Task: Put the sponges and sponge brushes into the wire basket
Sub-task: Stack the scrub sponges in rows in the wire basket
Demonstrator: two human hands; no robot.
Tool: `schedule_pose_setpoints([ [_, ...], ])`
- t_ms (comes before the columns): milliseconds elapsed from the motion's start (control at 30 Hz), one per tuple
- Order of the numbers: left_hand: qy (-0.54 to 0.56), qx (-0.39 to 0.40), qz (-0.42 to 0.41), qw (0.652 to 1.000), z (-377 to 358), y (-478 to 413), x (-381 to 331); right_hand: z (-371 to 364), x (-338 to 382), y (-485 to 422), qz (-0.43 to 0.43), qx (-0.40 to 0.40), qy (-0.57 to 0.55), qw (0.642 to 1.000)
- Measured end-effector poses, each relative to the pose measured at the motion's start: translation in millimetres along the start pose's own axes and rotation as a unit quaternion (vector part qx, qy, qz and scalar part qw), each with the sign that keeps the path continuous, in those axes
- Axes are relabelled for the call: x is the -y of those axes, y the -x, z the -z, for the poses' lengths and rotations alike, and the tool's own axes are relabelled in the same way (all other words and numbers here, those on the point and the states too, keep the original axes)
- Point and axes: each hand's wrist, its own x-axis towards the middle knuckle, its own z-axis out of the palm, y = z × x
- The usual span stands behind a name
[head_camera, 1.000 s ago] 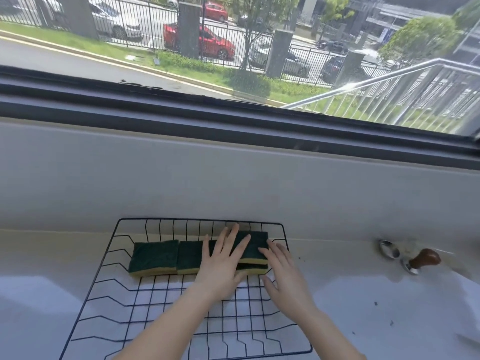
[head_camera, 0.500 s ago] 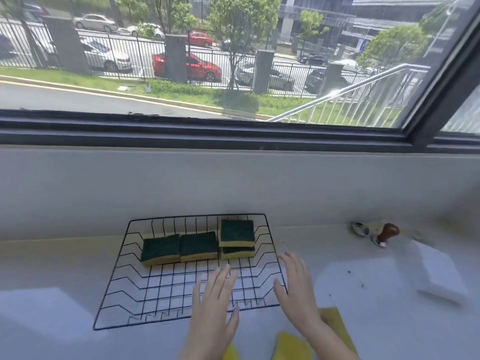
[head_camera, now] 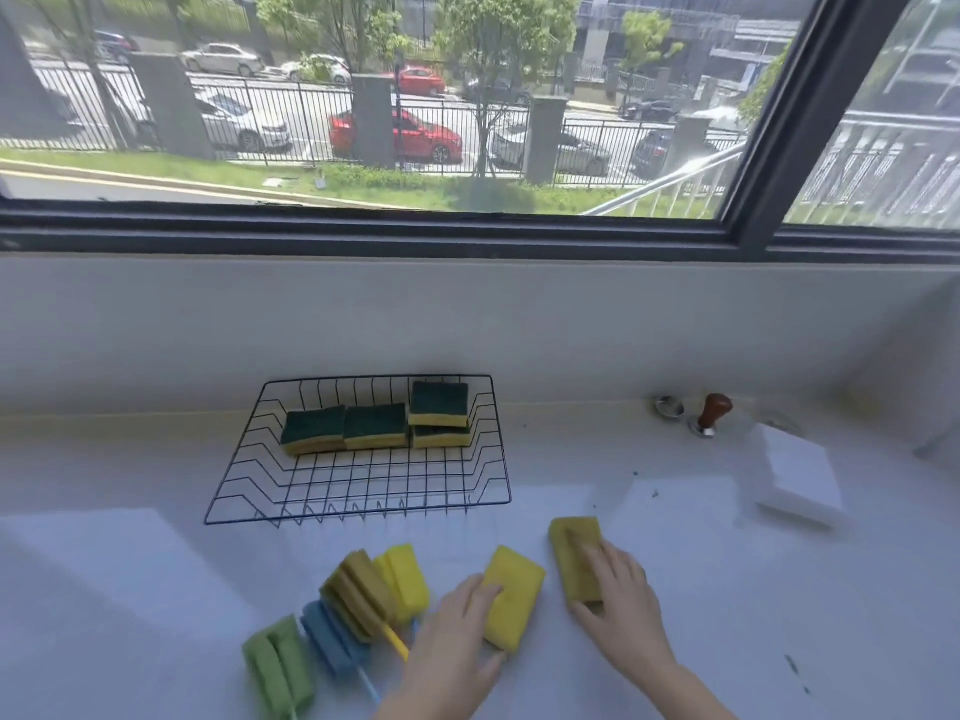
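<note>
The black wire basket (head_camera: 358, 511) sits on the white counter against the wall. It holds green-topped sponges (head_camera: 375, 426) in a row, with one more stacked at the right end (head_camera: 439, 410). In front of the basket lie a yellow sponge (head_camera: 514, 589) and a darker yellow sponge (head_camera: 574, 548). My left hand (head_camera: 457, 652) grips the yellow one, thumb under its near edge. My right hand (head_camera: 623, 610) closes over the darker one. Both sponges still rest on the counter. To the left lie sponge brushes: green (head_camera: 278, 667), blue (head_camera: 332, 641), olive (head_camera: 358, 595), yellow (head_camera: 405, 574).
A white block (head_camera: 795, 480) lies at the right of the counter. Behind it stand a wooden-handled tool (head_camera: 712, 412) and a small metal ring (head_camera: 669, 406). The wall under the window rises right behind the basket.
Both hands left the stacked sponges in the basket and drew back to the near counter. They now rest on two yellow sponges. The view has pulled back and tilted down.
</note>
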Motion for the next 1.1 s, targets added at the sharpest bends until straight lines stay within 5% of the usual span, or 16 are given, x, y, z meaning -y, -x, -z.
schedule_pose_setpoints([
  [167, -0.055, 0.067, 0.102, 0.991, -32.7, 3.1, -4.0, -10.6, -11.8, 26.5, 0.027, 0.016, 0.002, 1.0],
  [633, -0.009, -0.074, 0.163, 0.984, -61.0, -11.9, -20.0, -2.9, -51.8, 56.6, 0.048, 0.009, -0.051, 0.998],
  [867, 0.153, -0.012, 0.159, 0.975, -55.1, -12.2, -21.6, 13.4, -73.1, 74.0, 0.051, 0.031, -0.21, 0.976],
  [1000, 0.276, 0.103, 0.139, 0.946, -47.0, -10.0, -25.8, 9.1, -86.3, 81.1, -0.064, 0.012, -0.324, 0.944],
  [1100, 0.395, 0.138, 0.172, 0.892, -47.2, -10.6, -34.3, 7.8, -101.7, 74.7, -0.142, -0.03, -0.36, 0.921],
])
